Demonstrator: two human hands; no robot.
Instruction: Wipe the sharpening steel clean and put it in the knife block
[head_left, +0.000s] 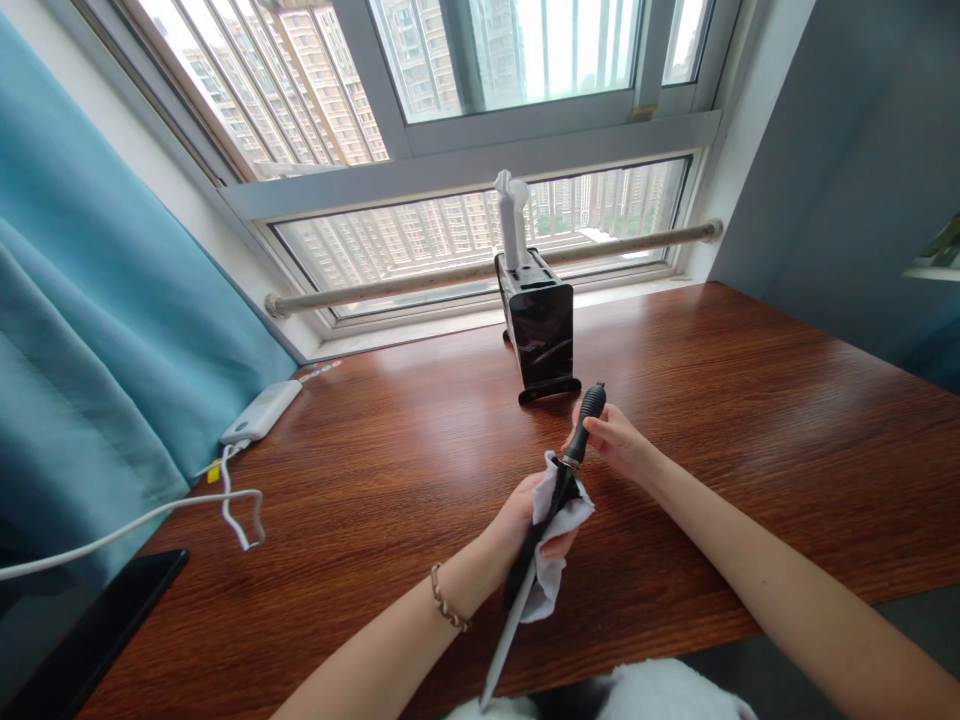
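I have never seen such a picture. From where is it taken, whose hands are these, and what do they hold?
There is no machine here. One camera, worn on a person's head, looks forward and down. That person's bare right hand holds a black ribbed handle. The bare left hand holds a white cloth against a long dark piece; below it, a pale rod slants downward. On the wooden table are a glossy black stand and a white box with cables.
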